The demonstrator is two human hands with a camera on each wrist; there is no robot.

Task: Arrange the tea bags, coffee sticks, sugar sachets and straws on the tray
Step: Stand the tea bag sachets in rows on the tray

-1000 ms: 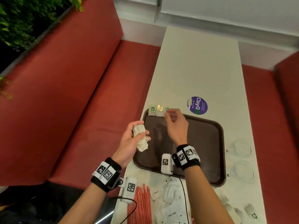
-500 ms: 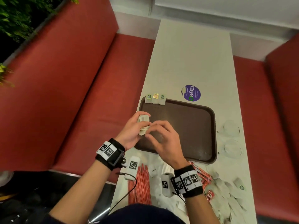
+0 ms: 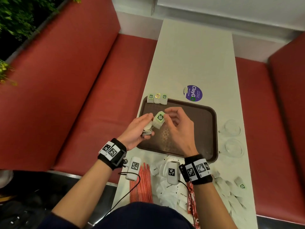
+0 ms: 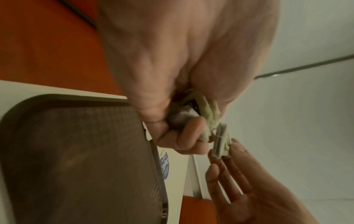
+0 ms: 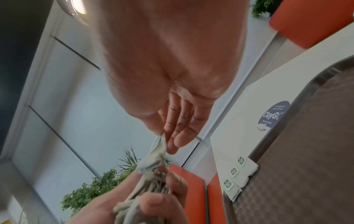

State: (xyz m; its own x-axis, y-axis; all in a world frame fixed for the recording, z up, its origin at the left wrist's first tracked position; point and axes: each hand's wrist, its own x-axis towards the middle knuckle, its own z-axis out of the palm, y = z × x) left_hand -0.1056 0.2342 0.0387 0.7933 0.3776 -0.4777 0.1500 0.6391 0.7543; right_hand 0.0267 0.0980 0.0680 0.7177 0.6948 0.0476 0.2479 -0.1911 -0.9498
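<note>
Left bench: a red padded bench (image 3: 66,96) runs along the left of the table, green plants (image 3: 18,15) behind its far end.
Left hand: the left hand (image 3: 135,129) hovers over the tray's left edge, fingers curled round a bundle of tea bags (image 3: 147,129).
Single tea bag: one tea bag with a green tag (image 3: 159,119) sticks up between the hands, touching the bundle.
Right hand: the right hand (image 3: 179,128) pinches that bag's top between thumb and fingertips (image 5: 173,144), the remaining fingers loosely spread.
Tray: a brown tray (image 3: 203,129) lies on the pale table (image 3: 194,55); three tea bags (image 3: 157,98) sit in a row over its far left rim.
Near edge: red straws (image 3: 142,185), white sugar sachets (image 3: 168,192), red coffee sticks (image 3: 191,195) and loose tea bags (image 3: 231,194) lie left to right.
Right side: two clear glass cups (image 3: 232,138) stand just beside the tray; a round purple sticker (image 3: 192,93) lies beyond its far edge.
Room: white wall panels (image 3: 231,7) at the far end, another red bench (image 3: 272,129) on the right.
</note>
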